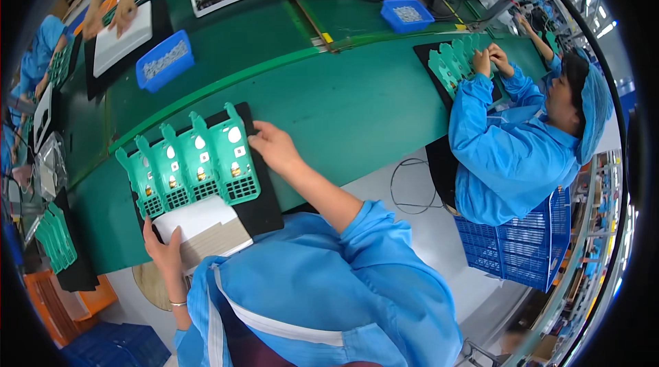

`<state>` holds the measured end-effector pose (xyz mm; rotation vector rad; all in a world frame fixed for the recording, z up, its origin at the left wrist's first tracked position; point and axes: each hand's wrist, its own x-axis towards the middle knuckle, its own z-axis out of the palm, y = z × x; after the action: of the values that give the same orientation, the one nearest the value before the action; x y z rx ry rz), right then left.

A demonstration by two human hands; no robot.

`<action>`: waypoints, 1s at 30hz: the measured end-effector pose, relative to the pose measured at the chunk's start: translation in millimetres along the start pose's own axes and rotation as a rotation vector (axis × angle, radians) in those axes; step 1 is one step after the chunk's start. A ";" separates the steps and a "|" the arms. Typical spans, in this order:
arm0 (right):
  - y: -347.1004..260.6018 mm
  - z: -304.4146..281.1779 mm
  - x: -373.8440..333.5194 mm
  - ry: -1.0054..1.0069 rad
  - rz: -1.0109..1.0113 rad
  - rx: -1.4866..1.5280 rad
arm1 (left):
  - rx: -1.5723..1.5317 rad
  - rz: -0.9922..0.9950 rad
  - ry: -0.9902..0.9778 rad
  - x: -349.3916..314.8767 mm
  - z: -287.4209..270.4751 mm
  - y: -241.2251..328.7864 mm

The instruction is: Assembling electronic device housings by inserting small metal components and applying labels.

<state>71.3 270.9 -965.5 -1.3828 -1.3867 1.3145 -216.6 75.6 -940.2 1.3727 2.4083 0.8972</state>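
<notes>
Green tray (221, 153) lies lengthwise on black mat (268, 203) between your left hand (165, 251), near-left, and right hand (276, 152), right edge; can't tell either grip.

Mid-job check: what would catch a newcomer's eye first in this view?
First, the row of four bright green plastic panels on a flat black mat, with the left hand at its lower left and the right hand at its upper right. Next, a co-worker in blue clothing at the picture's right. Then the blue rectangular plastic tray of small pale parts, upper left.
</notes>
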 end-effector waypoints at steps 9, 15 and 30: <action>-10.6 -10.9 -16.8 -0.026 0.176 0.214 | -0.224 -0.010 -0.089 15.9 -1.1 5.3; -33.2 -25.4 -18.2 0.055 0.155 0.333 | -0.317 0.192 -0.212 24.6 -43.4 11.4; -69.5 -213.6 22.9 0.390 -0.271 -0.561 | -0.700 -0.061 -0.201 64.0 -112.1 -76.6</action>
<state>262.8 332.8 -863.1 -1.6267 -1.6536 0.4541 -357.5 56.2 -892.2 1.0433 1.7169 1.3360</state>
